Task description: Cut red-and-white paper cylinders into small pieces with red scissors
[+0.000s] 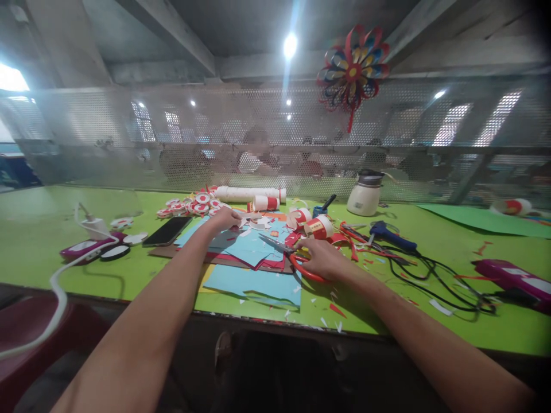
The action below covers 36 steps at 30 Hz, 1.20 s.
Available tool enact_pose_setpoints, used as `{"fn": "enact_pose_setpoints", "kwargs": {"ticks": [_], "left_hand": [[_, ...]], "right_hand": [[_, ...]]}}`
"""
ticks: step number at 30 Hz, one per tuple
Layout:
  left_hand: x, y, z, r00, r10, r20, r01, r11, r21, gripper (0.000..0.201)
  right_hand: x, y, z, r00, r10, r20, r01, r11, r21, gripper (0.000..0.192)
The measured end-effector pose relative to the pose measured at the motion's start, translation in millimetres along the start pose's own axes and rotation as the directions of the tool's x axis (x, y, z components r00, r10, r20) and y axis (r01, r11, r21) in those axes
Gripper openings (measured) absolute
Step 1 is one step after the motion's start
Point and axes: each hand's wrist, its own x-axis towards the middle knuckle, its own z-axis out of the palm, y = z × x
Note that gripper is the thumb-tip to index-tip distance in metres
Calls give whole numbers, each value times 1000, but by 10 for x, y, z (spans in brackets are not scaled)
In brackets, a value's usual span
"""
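Note:
My right hand (317, 259) grips a pair of scissors (305, 272) by its orange-red handles. The blades point left over light blue paper sheets (241, 249) and look slightly apart. Farther up the same sheets is my left hand (227, 219), its fingers drawn together beside white paper scraps (259, 223). What those fingertips hold, if anything, is too small to make out. Beyond the right hand lie red-and-white paper cups (318, 228), one on its side. Red sheets and a brown board (166, 251) show beneath the blue paper.
Left of the paper are a black phone (169, 231) and a pile of red-and-white discs (202, 201). A glue gun (391, 235) with black cable lies right, near a cream jug (365, 195). Scraps litter the green table (361, 312). A mesh partition (193, 126) stands behind.

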Motion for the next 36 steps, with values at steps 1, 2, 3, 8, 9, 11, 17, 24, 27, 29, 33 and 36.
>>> {"fn": "enact_pose_setpoints", "kwargs": {"ticks": [1,2,3,8,9,11,17,24,27,29,33,36], "left_hand": [[-12,0,8,1000,3,6,-3,998,-59,13],[-23,4,15,1000,7,12,-6,994,-113,12],[-35,13,17,1000,11,16,-9,987,-162,11],[-117,143,-35,998,58,-21,-61,945,-321,19],[-134,188,-54,997,72,-41,-82,937,-339,23],[-160,292,-89,987,113,-114,-147,918,-367,29],[-203,625,-121,902,271,-336,-410,782,-469,28],[-359,870,-115,917,233,-323,-389,697,-602,25],[-440,914,-89,943,162,-291,-329,584,-742,25],[-467,914,-47,955,126,-269,-296,476,-828,24],[-448,845,53,963,25,-269,-258,386,-886,30],[-423,773,103,965,1,-264,-249,330,-911,39]], "right_hand": [[-1,-2,-2,1000,1,3,-1,1000,3,36],[-3,-2,-3,1000,2,2,-2,1000,5,36],[-5,-2,-2,1000,1,-2,-1,1000,7,36],[0,15,11,999,-6,-42,6,1000,11,34],[10,20,10,998,0,-61,3,999,37,36],[36,30,-4,994,17,-106,-5,994,110,41],[69,2,-150,971,31,-237,80,892,444,53],[-22,-140,-195,981,-1,-195,153,625,766,38],[-21,-156,-173,982,-2,-188,141,672,727,35],[-17,-154,-157,984,-29,-178,146,708,691,35],[-33,-161,-124,974,-58,-217,167,832,530,36],[-52,-180,-110,977,-64,-202,144,899,414,38]]}}
